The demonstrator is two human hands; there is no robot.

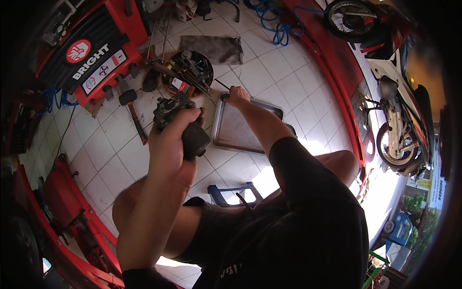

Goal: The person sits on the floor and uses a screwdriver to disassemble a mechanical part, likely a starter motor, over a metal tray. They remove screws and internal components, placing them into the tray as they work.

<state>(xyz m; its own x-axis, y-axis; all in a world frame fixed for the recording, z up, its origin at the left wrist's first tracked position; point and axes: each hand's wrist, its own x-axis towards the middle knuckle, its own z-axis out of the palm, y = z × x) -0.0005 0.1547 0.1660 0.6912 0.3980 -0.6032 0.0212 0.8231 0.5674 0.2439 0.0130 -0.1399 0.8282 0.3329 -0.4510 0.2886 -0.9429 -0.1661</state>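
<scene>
My left hand (176,126) is closed around a dark, greasy metal part (193,138) with a cylindrical body and a fitting on top, held up left of the tray. My right hand (237,98) is closed on a thin dark rod-like tool (222,84) at the upper left corner of a rectangular steel tray (228,132) on the floor. Beyond both hands stands a round container (208,67) full of tools and small parts. A hammer (135,115) with an orange-and-black handle lies on the floor to the left.
Red machines (132,24) stand at upper left and lower left (72,202). A motorbike (394,120) stands at right beside a red rail (327,72). A rag (211,48) and coiled blue hose (272,24) lie ahead. A blue plastic stool (216,192) is by my legs.
</scene>
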